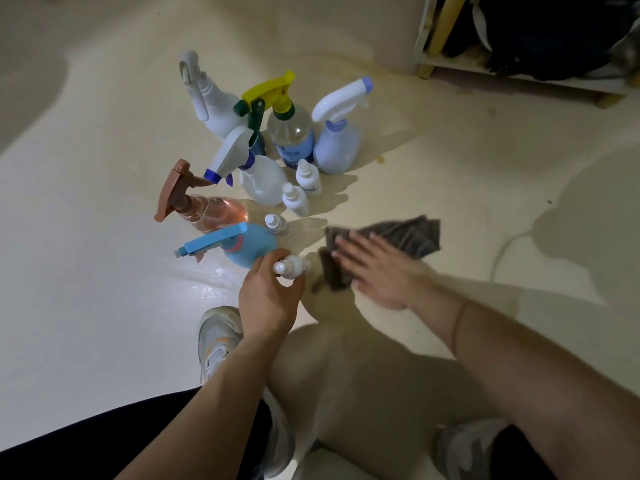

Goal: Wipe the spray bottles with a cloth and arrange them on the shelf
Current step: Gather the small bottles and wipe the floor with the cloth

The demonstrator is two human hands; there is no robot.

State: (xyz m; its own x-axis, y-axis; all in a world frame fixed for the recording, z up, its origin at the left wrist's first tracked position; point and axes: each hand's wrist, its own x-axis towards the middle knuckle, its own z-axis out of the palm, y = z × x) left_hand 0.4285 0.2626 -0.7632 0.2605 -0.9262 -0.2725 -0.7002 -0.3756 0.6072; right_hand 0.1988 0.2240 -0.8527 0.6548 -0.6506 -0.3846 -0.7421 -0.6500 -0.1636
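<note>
Several spray bottles stand grouped on the cream floor. My left hand (268,299) grips a small white bottle (290,268) at the near end of the group. Beside it stand a blue bottle (239,249), a pink bottle with a brown trigger (207,207) and a white bottle with a blue nozzle (258,178). Farther back are a clear bottle with a yellow trigger (289,133), a lilac bottle (337,140) and a white one (211,102). My right hand (374,268) lies with straight fingers on a grey cloth (408,237), blurred, right of the small bottle.
A wooden shelf (512,69) stands at the top right, with dark bags on its lowest board. Small white bottles (304,183) stand in the middle of the group. My knees and grey shoes (216,337) are at the bottom of the view.
</note>
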